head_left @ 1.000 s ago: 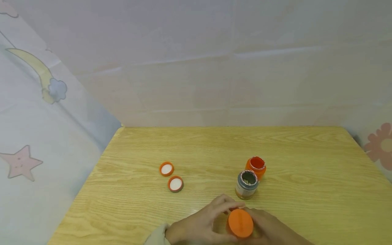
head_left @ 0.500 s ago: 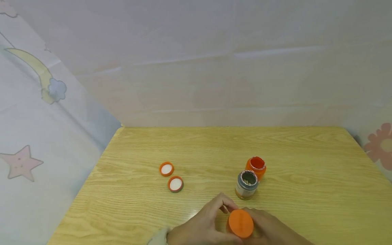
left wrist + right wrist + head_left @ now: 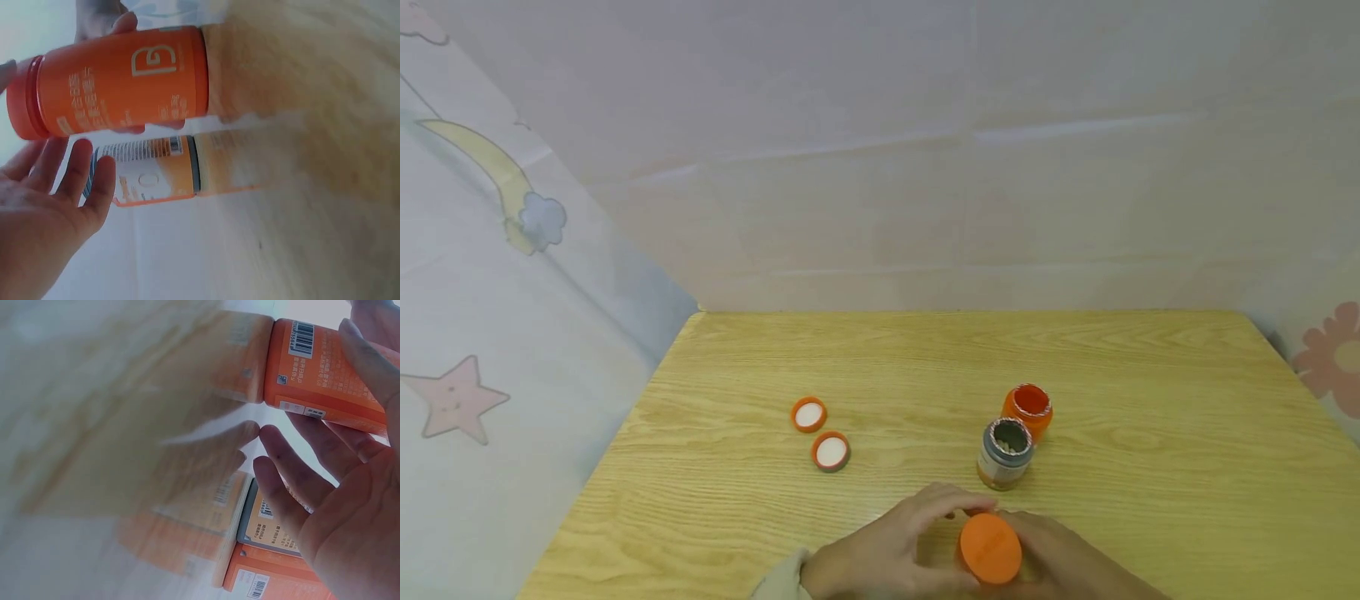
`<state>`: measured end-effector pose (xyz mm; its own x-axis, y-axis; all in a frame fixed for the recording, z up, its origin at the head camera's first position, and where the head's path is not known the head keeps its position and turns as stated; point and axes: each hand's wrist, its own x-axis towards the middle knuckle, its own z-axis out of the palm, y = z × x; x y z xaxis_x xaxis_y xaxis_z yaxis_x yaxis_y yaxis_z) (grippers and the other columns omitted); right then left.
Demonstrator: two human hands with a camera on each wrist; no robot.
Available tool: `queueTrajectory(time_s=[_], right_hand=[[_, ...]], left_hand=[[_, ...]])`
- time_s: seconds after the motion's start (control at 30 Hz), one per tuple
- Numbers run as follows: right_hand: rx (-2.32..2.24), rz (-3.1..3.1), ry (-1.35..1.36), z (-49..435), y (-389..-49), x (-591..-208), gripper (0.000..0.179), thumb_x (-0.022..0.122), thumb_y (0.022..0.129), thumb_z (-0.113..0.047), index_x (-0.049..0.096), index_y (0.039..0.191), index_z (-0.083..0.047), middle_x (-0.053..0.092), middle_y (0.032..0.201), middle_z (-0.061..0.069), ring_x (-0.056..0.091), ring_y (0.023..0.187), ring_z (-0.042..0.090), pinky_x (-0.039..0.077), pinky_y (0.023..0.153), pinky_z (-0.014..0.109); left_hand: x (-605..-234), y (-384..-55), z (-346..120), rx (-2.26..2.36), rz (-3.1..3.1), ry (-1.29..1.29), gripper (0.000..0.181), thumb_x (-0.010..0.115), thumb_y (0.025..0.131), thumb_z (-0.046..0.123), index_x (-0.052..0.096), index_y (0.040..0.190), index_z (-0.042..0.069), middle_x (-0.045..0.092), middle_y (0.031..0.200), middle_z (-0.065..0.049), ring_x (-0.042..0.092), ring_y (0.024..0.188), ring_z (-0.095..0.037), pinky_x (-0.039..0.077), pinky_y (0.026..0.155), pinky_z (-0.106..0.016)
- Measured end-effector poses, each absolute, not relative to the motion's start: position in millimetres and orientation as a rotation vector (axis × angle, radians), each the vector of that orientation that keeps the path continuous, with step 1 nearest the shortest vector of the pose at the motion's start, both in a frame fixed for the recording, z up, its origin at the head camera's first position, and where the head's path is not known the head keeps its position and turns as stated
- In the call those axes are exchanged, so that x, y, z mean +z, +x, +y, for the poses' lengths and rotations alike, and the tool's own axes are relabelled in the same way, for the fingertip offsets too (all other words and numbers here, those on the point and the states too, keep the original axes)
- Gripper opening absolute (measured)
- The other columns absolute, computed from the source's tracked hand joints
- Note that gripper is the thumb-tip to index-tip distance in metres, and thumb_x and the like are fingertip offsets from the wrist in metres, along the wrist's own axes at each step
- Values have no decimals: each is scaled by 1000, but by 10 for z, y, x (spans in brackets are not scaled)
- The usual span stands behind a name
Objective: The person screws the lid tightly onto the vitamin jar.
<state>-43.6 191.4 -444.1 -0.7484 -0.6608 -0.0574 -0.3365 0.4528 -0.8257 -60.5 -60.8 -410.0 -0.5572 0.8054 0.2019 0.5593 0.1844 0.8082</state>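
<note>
An orange bottle point(image 3: 119, 84) stands upright near the front edge, its orange cap point(image 3: 990, 548) on top. My right hand point(image 3: 350, 487) holds the body, thumb on one side and fingers on the other. My left hand point(image 3: 887, 542) is around the cap, thumb and fingertips on opposite sides of it; its other fingers spread loosely below. Just beyond stands an uncapped grey-topped bottle point(image 3: 1000, 468) with pale pieces inside. Behind and touching it, or nearly so, is an uncapped orange bottle point(image 3: 1037, 421).
Two caps lie with their white liners up on the left of the wooden table point(image 3: 715, 500): an orange cap point(image 3: 808, 414) and a grey-and-orange cap point(image 3: 831, 452). A pale printed cloth point(image 3: 880, 233) hangs behind the table.
The left fingers bent in toward the cap, then stretched out again around it. The faint mark on the cap has turned slightly. The right hand and the other bottles have stayed put.
</note>
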Motion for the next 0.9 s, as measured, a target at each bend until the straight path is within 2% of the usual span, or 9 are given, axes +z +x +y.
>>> queueTrajectory(time_s=[0.17, 0.3, 0.47, 0.63, 0.77, 0.9], right_hand=[[-1187, 2302, -788, 1925, -452, -4446, 45, 67, 92, -43, 55, 133, -30, 64, 124, -14, 56, 105, -3, 48, 89, 18], [-1209, 2284, -789, 1931, -440, -4445, 39, 67, 92, -43, 57, 128, -33, 65, 116, -17, 56, 100, -3, 47, 87, 17], [-1232, 2265, -800, 1938, -430, -4440, 41, 67, 93, -42, 56, 130, -33, 65, 117, -17, 56, 100, -2, 47, 88, 17], [-1231, 2283, -803, 1937, -423, -4445, 46, 67, 93, -42, 54, 135, -32, 64, 122, -16, 57, 105, -2, 49, 89, 18], [-1222, 2349, -870, 1921, -418, -4453, 46, 68, 92, -42, 54, 135, -30, 65, 120, -17, 57, 104, -3, 50, 86, 20], [-1243, 2336, -894, 1911, -415, -4453, 40, 67, 93, -40, 55, 131, -32, 65, 115, -18, 57, 101, -3, 50, 83, 20]], left_hand=[[-4179, -601, -553, 1358, 2293, 1402, 78, 87, 76, 17, 41, 139, 12, 56, 131, -3, 52, 120, -7, 45, 101, -24], [-4239, -568, -500, 1410, 2351, 1360, 72, 89, 73, 18, 43, 129, 13, 57, 123, -1, 54, 114, -5, 45, 98, -22], [-4235, -547, -482, 1473, 2323, 1287, 64, 87, 76, 19, 45, 125, 17, 57, 122, 4, 54, 112, -2, 46, 99, -22], [-4177, -569, -524, 1412, 2275, 1317, 57, 80, 84, 23, 51, 134, 22, 58, 130, 8, 51, 119, -2, 45, 103, -24], [-4137, -585, -564, 1347, 2218, 1278, 55, 72, 92, 26, 49, 141, 26, 55, 139, 13, 48, 126, -1, 43, 107, -25], [-4145, -581, -589, 1342, 2182, 1264, 55, 68, 94, 23, 45, 145, 24, 52, 143, 10, 48, 128, -3, 43, 108, -26]])
